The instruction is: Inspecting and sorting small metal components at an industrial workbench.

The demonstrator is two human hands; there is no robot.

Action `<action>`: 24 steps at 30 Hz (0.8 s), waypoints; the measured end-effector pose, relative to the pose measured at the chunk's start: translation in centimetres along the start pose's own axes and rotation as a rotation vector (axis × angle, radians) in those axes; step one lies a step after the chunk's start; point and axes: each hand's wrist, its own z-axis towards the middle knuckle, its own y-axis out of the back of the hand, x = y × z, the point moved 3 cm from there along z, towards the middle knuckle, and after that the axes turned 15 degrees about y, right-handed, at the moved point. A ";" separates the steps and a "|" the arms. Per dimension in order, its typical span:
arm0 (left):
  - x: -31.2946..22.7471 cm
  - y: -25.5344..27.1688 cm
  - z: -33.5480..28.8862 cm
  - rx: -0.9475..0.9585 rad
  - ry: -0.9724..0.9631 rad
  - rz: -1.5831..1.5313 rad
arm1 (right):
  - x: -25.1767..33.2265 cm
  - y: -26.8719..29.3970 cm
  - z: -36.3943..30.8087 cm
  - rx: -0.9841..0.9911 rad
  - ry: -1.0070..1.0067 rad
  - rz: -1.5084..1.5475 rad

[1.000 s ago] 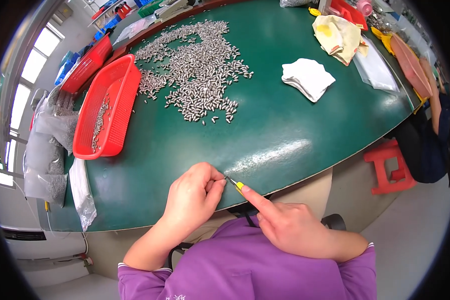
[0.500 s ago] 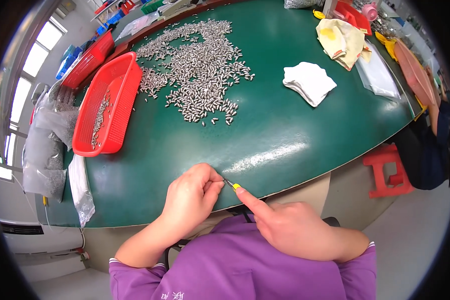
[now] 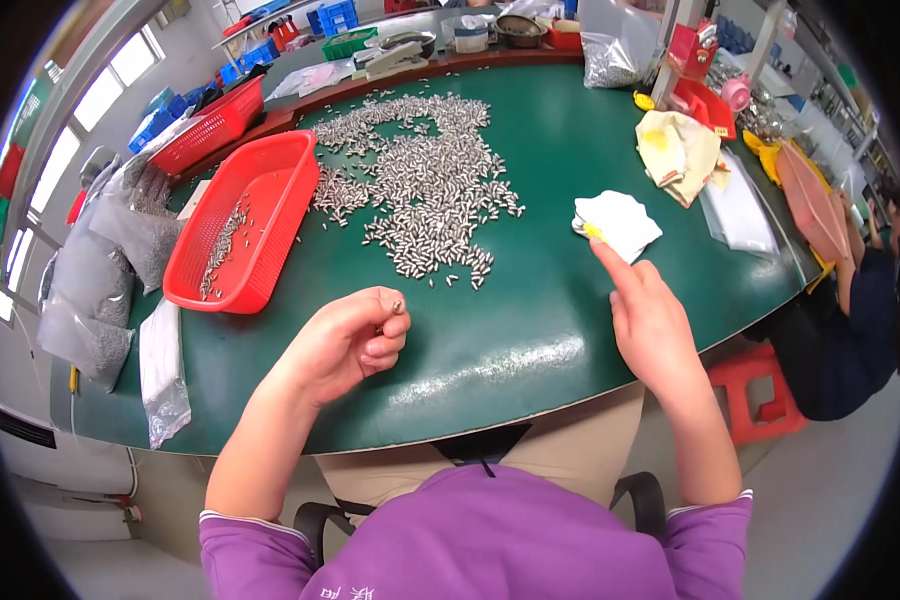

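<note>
One metal piece (image 3: pixel 398 307); two hands (image 3: pixel 345 340) apart

Purple leads the way, a shirt (image 3: pixel 490 535) in one solid shade, short sleeves (image 3: pixel 715 540) finished in neat white trim (image 3: pixel 255 523)! Small white lettering (image 3: pixel 348 592) sits on the wearer's left, partly cut by the frame. Then come beige trousers (image 3: pixel 595 435), smooth and pale, and both hands (image 3: pixel 655 325) are bare.
</note>
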 end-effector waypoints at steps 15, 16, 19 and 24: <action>0.1 4.9 1.2 0.151 -0.091 -0.212 | 8.2 -6.1 9.6 0.042 0.484 0.055; 0.2 5.0 1.4 0.141 -0.084 -0.218 | 8.4 -6.5 9.9 0.083 0.481 0.030; 0.5 5.1 1.5 0.097 -0.085 -0.230 | 8.4 -7.5 10.5 0.127 0.467 -0.017; 0.6 4.7 1.6 0.058 -0.104 -0.164 | 8.4 -7.7 11.1 0.146 0.492 0.001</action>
